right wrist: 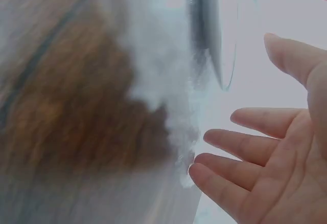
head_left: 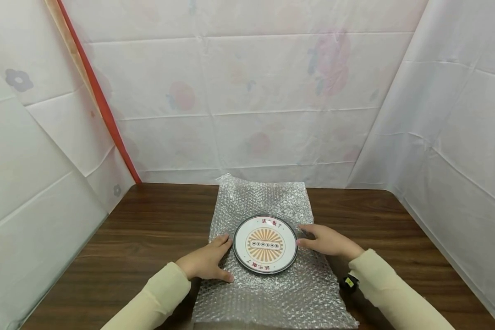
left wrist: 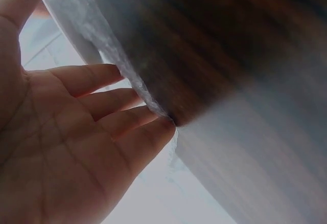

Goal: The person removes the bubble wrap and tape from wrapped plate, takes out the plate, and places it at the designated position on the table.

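Observation:
A round white plate (head_left: 253, 233) with a dark rim, an orange sunburst and red characters lies face up on a sheet of bubble wrap (head_left: 268, 298). My left hand (head_left: 206, 261) rests on the wrap at the plate's left, fingers spread; in the left wrist view its fingertips (left wrist: 166, 124) meet the wrap's edge. At the plate's right, my right hand (head_left: 327, 240) has its fingers extended and thumb near the rim. The right wrist view shows that hand (right wrist: 281, 168) beside the wrap, with the plate's edge (right wrist: 227, 40) above and nothing gripped.
The bubble wrap lies on a dark wooden table (head_left: 148, 229). White patterned sheets (head_left: 251, 91) hang behind and at both sides, with a red strip (head_left: 103, 101) at the back left. A small black device (head_left: 349, 283) sits by the right cuff.

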The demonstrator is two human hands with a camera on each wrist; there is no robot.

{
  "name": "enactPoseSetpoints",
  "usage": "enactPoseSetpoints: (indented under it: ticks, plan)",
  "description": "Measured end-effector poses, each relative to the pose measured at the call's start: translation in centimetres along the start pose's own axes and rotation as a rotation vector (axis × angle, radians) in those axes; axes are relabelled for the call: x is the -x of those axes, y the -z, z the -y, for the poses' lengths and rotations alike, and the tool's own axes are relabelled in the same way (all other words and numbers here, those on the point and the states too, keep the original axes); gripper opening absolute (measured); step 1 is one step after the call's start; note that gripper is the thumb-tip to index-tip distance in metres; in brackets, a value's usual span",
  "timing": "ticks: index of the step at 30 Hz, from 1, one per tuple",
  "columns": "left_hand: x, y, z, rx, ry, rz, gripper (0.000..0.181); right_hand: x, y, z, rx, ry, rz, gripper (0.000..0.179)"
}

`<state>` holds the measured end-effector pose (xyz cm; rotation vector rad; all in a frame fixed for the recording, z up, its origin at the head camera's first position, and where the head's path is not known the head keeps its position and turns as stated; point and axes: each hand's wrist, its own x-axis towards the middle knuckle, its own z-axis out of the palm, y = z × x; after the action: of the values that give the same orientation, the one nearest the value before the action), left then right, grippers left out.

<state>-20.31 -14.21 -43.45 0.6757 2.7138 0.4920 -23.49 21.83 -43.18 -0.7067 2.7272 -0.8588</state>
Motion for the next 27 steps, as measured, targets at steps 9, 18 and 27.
enactPoseSetpoints:
  ticks: [9, 18, 27]
  plan:
    - [0.0, 0.0, 0.0, -0.003, 0.008, 0.005, 0.106, -1.4, -0.1, 0.4, -0.127, -0.028, -0.117, 0.061]
    - [0.0, 0.1, -0.1, 0.002, 0.006, 0.008, 0.105, -2.2, -1.8, 0.3, -0.229, -0.110, -0.199, 0.052]
    - [0.2, 0.2, -0.3, 0.016, 0.004, 0.007, 0.104, -2.2, -3.2, 0.6, -0.293, -0.158, -0.218, 0.045]
